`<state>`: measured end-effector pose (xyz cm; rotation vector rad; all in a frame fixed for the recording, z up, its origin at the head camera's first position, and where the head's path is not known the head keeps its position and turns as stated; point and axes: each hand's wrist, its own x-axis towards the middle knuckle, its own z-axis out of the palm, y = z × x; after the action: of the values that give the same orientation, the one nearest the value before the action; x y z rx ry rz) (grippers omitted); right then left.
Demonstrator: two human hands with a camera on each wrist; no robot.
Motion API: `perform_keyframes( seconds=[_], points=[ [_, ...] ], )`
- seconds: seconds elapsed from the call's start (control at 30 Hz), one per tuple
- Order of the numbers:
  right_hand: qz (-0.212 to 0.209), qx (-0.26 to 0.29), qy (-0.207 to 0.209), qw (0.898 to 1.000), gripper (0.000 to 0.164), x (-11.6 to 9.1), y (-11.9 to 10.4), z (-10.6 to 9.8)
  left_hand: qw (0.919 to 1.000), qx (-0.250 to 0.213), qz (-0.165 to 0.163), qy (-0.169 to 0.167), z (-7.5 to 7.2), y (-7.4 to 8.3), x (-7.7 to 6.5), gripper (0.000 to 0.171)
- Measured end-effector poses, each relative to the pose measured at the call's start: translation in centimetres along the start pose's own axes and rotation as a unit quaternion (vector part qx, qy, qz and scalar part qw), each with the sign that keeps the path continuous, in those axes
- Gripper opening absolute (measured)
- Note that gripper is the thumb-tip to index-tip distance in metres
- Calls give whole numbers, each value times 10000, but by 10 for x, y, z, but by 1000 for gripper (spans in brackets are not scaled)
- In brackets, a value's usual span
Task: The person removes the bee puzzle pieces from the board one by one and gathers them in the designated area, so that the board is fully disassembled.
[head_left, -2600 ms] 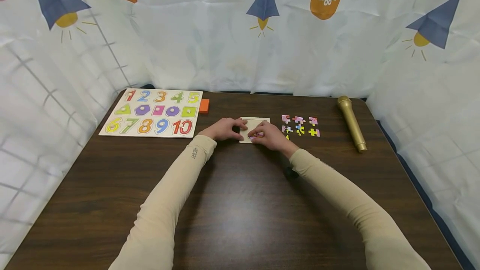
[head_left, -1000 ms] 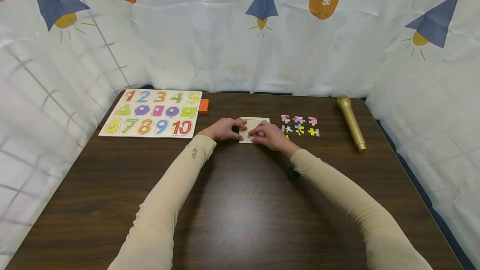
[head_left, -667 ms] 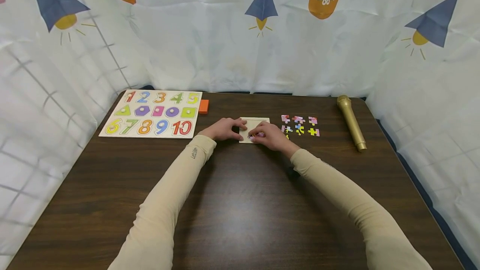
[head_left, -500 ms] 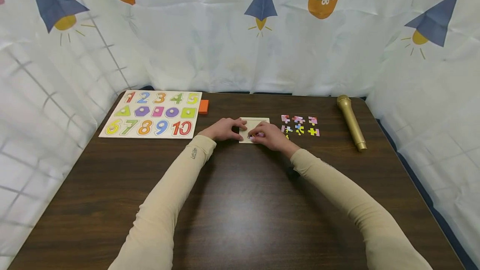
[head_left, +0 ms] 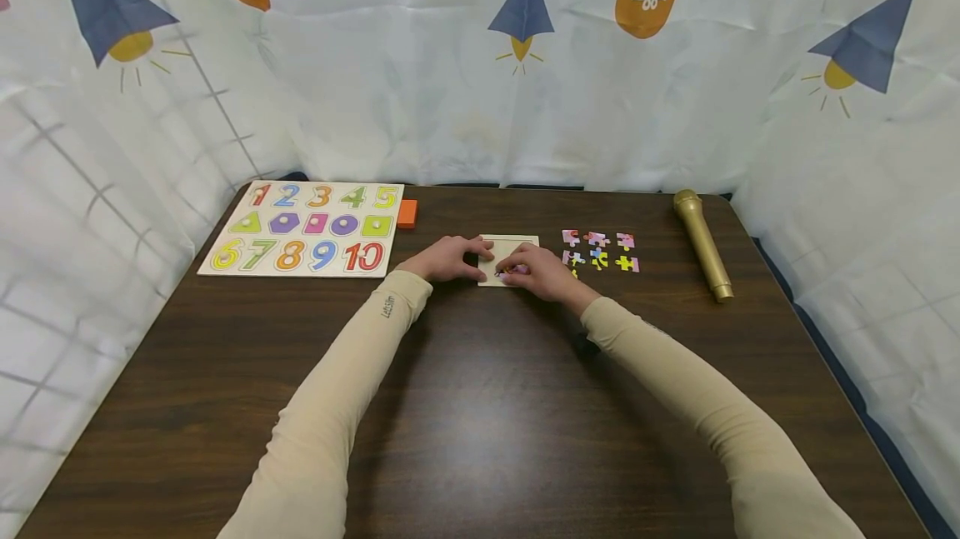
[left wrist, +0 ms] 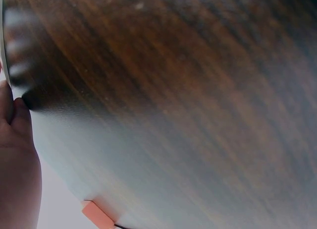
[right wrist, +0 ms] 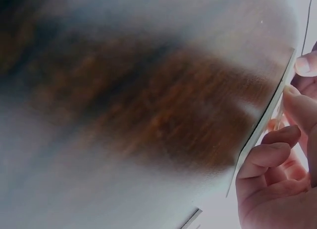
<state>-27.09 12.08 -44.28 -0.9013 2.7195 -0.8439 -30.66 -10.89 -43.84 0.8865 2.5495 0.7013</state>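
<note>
A small pale puzzle board (head_left: 517, 239) lies flat in front of me. My left hand (head_left: 448, 257) rests at its left side, fingers reaching over the edge and thumb near the front corner. Between thumb and fingers, my right hand (head_left: 546, 272) pinches a pink-and-purple jigsaw piece (head_left: 519, 269) low over the board's front part; the fingers partly cover it. In the right wrist view, the right hand (right wrist: 277, 184) is beside the board's thin edge (right wrist: 262, 122). Only part of the left hand (left wrist: 17, 149) shows in the left wrist view.
Several loose jigsaw pieces (head_left: 599, 258) lie in rows right of the board. Farther right is a gold microphone (head_left: 703, 247). A number-and-shape board (head_left: 303, 227) lies at the left, with an orange block (head_left: 407, 212) by its edge. Printed curtains (head_left: 450, 106) surround the dark table (head_left: 480, 406).
</note>
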Motion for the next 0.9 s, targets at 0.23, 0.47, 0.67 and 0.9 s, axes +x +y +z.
perform_keyframes(
  seconds=[0.23, 0.47, 0.67, 0.9],
  points=[
    [101, 50, -73, 9999, 25, 0, 2, -1, 10000, 59, 64, 4, 1, -2, 2, 49],
    [142, 77, 31, 9999, 27, 0, 5, -7, 10000, 37, -26, -26, 0, -2, 1, 49],
    [264, 142, 177, 9994, 27, -8, 10, -16, 10000, 59, 10, -25, 1, -4, 1, 49],
    [515, 231, 506, 9971, 30, -34, 24, -32, 10000, 58, -31, -10, 0, 0, 0, 50]
  ],
)
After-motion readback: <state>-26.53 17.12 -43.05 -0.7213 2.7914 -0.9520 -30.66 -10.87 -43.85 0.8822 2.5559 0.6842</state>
